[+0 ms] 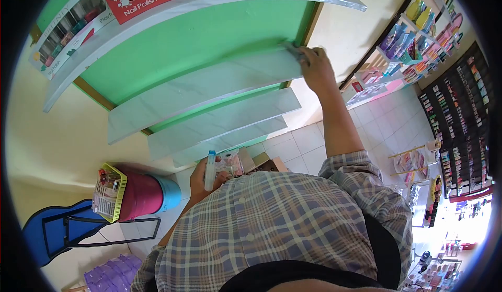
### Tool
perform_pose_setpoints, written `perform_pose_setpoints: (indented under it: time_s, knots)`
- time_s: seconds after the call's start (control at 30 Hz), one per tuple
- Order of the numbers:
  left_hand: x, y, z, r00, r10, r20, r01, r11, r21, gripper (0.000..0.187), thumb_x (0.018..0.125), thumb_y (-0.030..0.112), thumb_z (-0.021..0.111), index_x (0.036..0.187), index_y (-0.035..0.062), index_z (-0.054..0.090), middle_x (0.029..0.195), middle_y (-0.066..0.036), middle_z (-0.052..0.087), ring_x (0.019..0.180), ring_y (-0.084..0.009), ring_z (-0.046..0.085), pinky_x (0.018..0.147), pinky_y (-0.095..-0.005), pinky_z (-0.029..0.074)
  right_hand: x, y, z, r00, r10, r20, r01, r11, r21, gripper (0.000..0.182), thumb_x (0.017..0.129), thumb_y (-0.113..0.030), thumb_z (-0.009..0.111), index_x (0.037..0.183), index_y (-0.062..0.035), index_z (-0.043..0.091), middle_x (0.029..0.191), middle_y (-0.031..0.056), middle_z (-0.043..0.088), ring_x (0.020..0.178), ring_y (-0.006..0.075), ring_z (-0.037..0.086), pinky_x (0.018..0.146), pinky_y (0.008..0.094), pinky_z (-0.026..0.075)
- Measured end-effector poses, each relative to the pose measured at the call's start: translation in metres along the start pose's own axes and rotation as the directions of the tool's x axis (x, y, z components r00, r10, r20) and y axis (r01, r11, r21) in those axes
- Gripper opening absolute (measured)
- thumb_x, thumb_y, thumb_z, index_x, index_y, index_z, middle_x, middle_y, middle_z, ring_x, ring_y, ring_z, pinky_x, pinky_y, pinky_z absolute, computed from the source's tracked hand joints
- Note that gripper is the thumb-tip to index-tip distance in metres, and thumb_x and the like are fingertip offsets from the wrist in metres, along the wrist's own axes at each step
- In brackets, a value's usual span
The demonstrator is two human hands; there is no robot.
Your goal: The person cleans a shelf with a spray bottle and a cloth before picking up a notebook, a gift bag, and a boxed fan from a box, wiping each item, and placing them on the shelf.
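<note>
My right hand (317, 68) reaches to the right end of a white marbled shelf (209, 85). Its fingers are closed on a greyish cloth (293, 49), slightly blurred, which touches the shelf surface near the green back panel (193, 49). Lower down, beside my plaid shirt, my left hand (198, 181) grips a slim clear bottle (210, 173) with a blue top, held upright. Part of that hand is hidden behind the bottle and the shirt.
Above, a curved shelf (209, 0) carries red nail polish boxes (157, 2). Two lower shelves (225, 115) sit beneath. Left stand a maroon bin (141, 195) with a yellow basket (111, 192) and a blue folding chair (68, 229). Cartons (264, 164) lie below; display racks (460, 114) stand right.
</note>
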State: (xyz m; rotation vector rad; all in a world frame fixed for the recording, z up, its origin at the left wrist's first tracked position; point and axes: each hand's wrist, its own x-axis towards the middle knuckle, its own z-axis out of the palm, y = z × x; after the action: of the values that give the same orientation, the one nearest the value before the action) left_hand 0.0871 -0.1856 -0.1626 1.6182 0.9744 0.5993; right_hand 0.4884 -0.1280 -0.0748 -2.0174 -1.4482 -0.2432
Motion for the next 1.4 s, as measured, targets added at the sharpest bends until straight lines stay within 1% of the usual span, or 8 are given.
perform_pose_setpoints:
  time_s: [0.1,0.3,0.37,0.5,0.67,1.03,1.17,1.4]
  knots:
    - [-0.004,-0.006,0.003,0.998,-0.029,-0.052,0.028,0.999,-0.030,0.048,0.086,0.028,0.073,0.121,0.0022,0.055,0.112,-0.012,0.063,0.094,-0.0193,0.062,0.083,-0.0321,0.050,0.003,-0.001,0.007,0.990,0.138,-0.024,-0.140,0.985,-0.101,0.034,0.089,-0.015,0.055,0.122,-0.0094,0.061,0.116,0.0190,0.060,0.110,0.0402,0.056,0.094,0.0476,0.047]
    - [-0.004,0.006,0.007,1.000,-0.014,-0.016,0.014,1.000,-0.003,0.041,0.090,0.029,0.069,0.121,0.0067,0.051,0.101,-0.008,0.059,0.087,-0.0150,0.058,0.078,-0.0304,0.048,0.001,-0.037,0.033,0.989,-0.142,0.049,0.150,0.946,-0.288,0.035,0.092,-0.021,0.050,0.122,-0.0074,0.060,0.122,0.0192,0.059,0.116,0.0407,0.054,0.097,0.0536,0.042]
    - [-0.005,0.009,0.007,0.999,-0.047,0.018,0.047,0.999,0.006,0.041,0.091,0.028,0.068,0.121,0.0070,0.051,0.101,-0.008,0.059,0.087,-0.0151,0.058,0.078,-0.0304,0.048,-0.001,-0.056,0.037,0.873,-0.478,0.102,0.477,0.789,-0.388,0.035,0.093,-0.022,0.050,0.119,-0.0018,0.061,0.117,0.0207,0.062,0.114,0.0394,0.055,0.100,0.0504,0.042]
    - [-0.005,0.003,0.012,0.996,-0.085,0.008,0.085,0.994,-0.064,0.051,0.085,0.029,0.074,0.123,0.0016,0.053,0.113,-0.012,0.062,0.097,-0.0201,0.060,0.084,-0.0336,0.050,-0.017,-0.117,0.048,0.955,-0.253,0.157,0.277,0.948,-0.157,0.039,0.094,-0.028,0.048,0.126,-0.0061,0.057,0.130,0.0192,0.055,0.124,0.0411,0.048,0.103,0.0509,0.039]
    - [-0.004,-0.004,0.019,0.998,-0.058,0.023,0.058,0.998,-0.007,0.047,0.087,0.028,0.073,0.123,0.0060,0.051,0.090,-0.007,0.060,0.081,-0.0141,0.058,0.076,-0.0293,0.047,-0.039,-0.153,0.040,0.810,-0.550,0.202,0.523,0.834,0.174,0.037,0.094,-0.031,0.054,0.128,-0.0167,0.058,0.135,0.0124,0.053,0.130,0.0397,0.044,0.105,0.0541,0.036]
    - [-0.015,-0.004,0.008,0.991,-0.101,-0.090,0.099,0.995,-0.026,0.053,0.083,0.030,0.077,0.121,0.0016,0.055,0.112,-0.012,0.062,0.094,-0.0196,0.061,0.083,-0.0327,0.050,-0.021,-0.005,-0.018,0.995,-0.090,0.036,0.094,0.989,-0.112,0.030,0.096,-0.031,0.053,0.120,-0.0157,0.064,0.130,0.0113,0.059,0.131,0.0381,0.044,0.108,0.0506,0.034]
    - [-0.012,-0.011,0.013,0.991,-0.095,-0.094,0.096,0.995,0.006,0.052,0.082,0.029,0.077,0.120,0.0019,0.056,0.110,-0.010,0.062,0.088,-0.0168,0.060,0.079,-0.0316,0.050,-0.019,-0.013,0.033,0.914,-0.388,-0.120,0.349,0.902,-0.255,0.028,0.095,-0.027,0.057,0.116,-0.0116,0.066,0.117,0.0086,0.064,0.111,0.0322,0.056,0.102,0.0510,0.039]
    - [0.005,-0.004,0.007,0.999,0.050,0.018,-0.049,0.995,-0.086,0.048,0.082,0.019,0.074,0.122,0.0009,0.055,0.111,-0.009,0.062,0.087,-0.0167,0.061,0.077,-0.0312,0.050,-0.025,-0.094,0.023,0.790,-0.598,0.137,0.540,0.784,0.306,0.026,0.092,-0.023,0.056,0.117,-0.0219,0.065,0.126,0.0081,0.059,0.127,0.0334,0.047,0.104,0.0528,0.037]
